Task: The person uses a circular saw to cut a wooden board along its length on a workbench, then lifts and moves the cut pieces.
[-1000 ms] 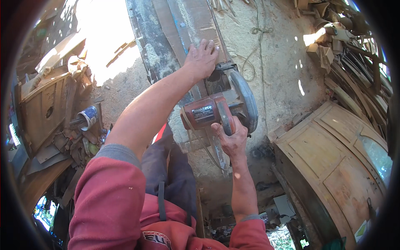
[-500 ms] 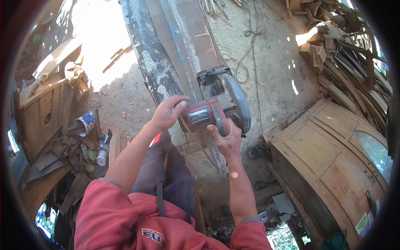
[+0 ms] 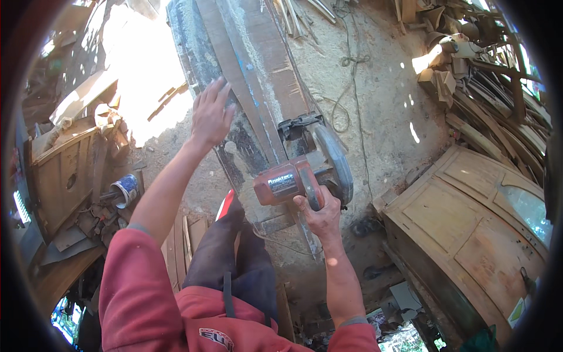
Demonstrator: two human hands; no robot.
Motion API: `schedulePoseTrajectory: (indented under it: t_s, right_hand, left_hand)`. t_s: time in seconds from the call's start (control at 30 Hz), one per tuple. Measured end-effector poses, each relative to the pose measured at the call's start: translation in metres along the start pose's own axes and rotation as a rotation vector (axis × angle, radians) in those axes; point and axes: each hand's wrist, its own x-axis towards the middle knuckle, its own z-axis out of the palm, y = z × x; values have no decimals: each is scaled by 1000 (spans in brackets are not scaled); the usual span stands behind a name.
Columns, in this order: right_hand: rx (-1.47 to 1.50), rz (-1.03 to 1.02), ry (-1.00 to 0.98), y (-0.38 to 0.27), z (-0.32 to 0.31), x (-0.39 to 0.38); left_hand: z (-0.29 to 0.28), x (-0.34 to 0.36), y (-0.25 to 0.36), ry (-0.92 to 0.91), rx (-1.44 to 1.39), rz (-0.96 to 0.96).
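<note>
Right hand point(image 3: 321, 212): gripping saw point(image 3: 284, 183) over desk point(image 3: 198, 56) | Left hand point(image 3: 212, 116): empty, fingers spread, left of saw | Board point(image 3: 282, 82): ahead of saw, seemingly uncut there; progress behind saw unclear

The saw point(image 3: 305, 171) is red and grey, the sweatshirt point(image 3: 141, 287) red with grey cuffs point(image 3: 354, 321).

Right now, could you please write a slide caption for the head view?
Right grip closed on a red circular saw atop worn boards, left grip open over their left edge.
</note>
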Motion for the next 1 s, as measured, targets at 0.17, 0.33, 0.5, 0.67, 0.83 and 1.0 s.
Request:
schedulePoseTrajectory:
  t_s: [0.17,0.33,0.5,0.67,0.83,1.0]
  right_hand:
    - [-16,-1,0,2,-2,-2]
    - [-74,46,-67,2,-5,-7]
    - [-104,-1,-56,1,-8,-7]
    - [-177,4,-101,0,-7,0]
    - [-50,6,-88,-8,-5,6]
    - [-112,-34,-111,-10,-4,16]
  left_hand:
    - [-5,185,12,-545,487,172]
    - [3,189,8,-634,517,215]
    - [2,196,12,-623,440,230]
    - [3,194,3,-614,418,234]
    - [1,197,6,-612,419,222]
    - [3,198,8,-607,423,219]
